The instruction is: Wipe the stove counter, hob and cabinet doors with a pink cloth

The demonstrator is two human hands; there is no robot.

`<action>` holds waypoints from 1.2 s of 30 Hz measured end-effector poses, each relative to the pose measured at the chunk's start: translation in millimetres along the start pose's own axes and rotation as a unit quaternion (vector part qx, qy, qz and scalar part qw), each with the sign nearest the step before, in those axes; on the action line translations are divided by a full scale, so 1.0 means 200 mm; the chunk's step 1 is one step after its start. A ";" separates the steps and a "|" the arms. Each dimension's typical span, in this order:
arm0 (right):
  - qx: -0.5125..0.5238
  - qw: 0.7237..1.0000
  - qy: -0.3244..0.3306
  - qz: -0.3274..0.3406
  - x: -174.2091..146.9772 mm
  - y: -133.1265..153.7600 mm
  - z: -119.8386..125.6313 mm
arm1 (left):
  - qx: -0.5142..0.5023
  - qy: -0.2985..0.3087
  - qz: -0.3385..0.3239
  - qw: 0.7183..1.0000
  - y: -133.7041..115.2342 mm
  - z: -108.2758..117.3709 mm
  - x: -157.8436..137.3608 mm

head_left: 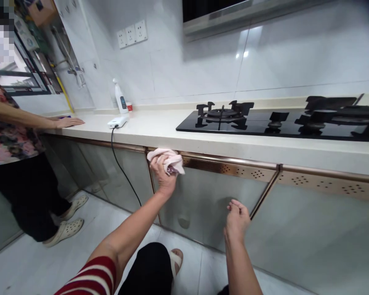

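Observation:
My left hand (164, 176) is closed round a crumpled pale pink cloth (169, 157). It presses the cloth against the copper-coloured metal trim at the top left corner of a glass-fronted cabinet door (190, 196), just under the counter edge. My right hand (237, 217) hangs in front of the same door near its right side, apart from the trim. Its fingers are curled together, and whether anything small is between them is hidden. Farther right, the metal strip (242, 169) has small round holes in it.
Above lies a white countertop (153, 123) with a black gas hob (221, 123). A spray bottle (121, 98), a red cup (129, 106) and a white device (117, 122) stand left, its black cable (119, 164) hanging down. Another person (15, 135) stands far left, a hand on the counter.

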State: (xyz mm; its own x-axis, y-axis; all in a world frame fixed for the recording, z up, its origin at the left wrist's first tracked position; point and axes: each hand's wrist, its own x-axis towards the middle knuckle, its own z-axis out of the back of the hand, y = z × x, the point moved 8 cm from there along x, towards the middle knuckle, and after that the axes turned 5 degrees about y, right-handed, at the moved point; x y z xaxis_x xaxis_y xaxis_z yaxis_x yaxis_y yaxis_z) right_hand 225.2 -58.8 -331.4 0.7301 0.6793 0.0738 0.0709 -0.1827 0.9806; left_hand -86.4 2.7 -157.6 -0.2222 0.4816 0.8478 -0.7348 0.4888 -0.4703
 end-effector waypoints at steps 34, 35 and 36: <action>0.025 0.998 -0.049 -0.001 0.07 -0.03 0.01 | 0.158 0.471 -0.185 0.848 -0.15 -0.56 -0.74; 0.026 0.998 -0.052 -0.001 0.07 -0.03 0.02 | 0.157 0.527 -0.176 0.816 -0.10 -0.57 -0.85; 0.029 0.998 -0.055 0.000 0.06 -0.03 0.02 | 0.154 0.567 -0.172 0.791 -0.07 -0.56 -0.94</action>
State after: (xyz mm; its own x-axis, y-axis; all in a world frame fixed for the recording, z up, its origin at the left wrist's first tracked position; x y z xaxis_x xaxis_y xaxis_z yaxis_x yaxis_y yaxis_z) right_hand 236.8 -52.7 -336.3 0.8002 0.5976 0.0494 0.1078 -0.2245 0.9685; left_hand 36.9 -12.7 -338.0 0.6141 0.7865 0.0653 -0.7866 0.6167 -0.0303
